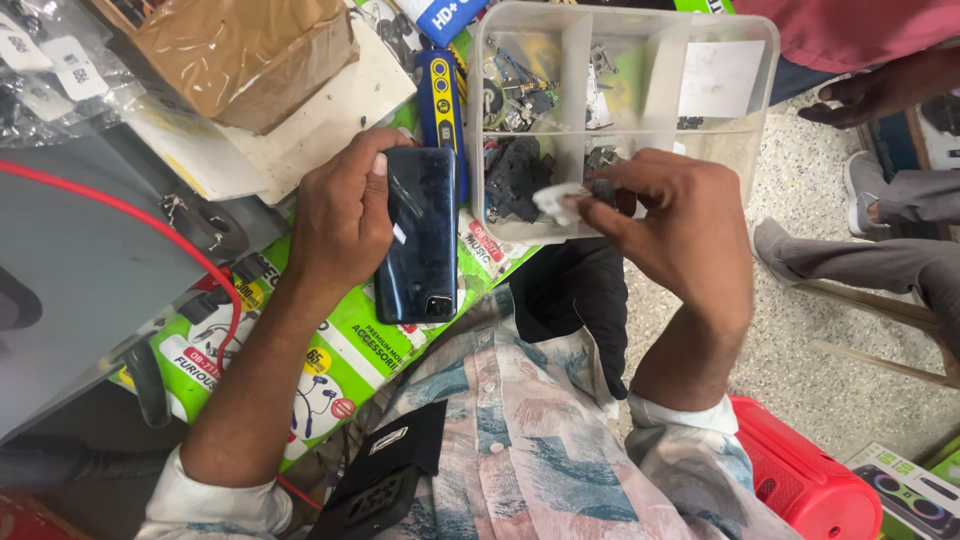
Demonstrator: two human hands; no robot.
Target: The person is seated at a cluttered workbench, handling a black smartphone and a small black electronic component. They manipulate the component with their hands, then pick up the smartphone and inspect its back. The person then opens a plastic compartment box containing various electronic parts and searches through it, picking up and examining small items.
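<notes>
The left hand (345,215) is clamped around the left long edge of a dark blue, glossy, rectangular smartphone (420,235), thumb across its back face. The phone stands nearly upright in view, camera cluster at its lower end, above green printed accessory cartons (345,355). Its right long edge lies just beside the left wall of a clear plastic compartmented parts box (760,60).

The right hand (680,235) is pinched shut on a small white crumpled piece (560,200), held over the box's near-left compartment among dark small parts. What the piece is cannot be determined.

The two hands are apart, with the phone between them. A yellow-and-blue flat tool (440,100) lies above the phone's top edge. A red cable (150,225) crosses the grey panel (80,280) to the left. Speckled floor (800,330) lies open to the right of the box; a red plastic stool (810,480) sits lower right.
</notes>
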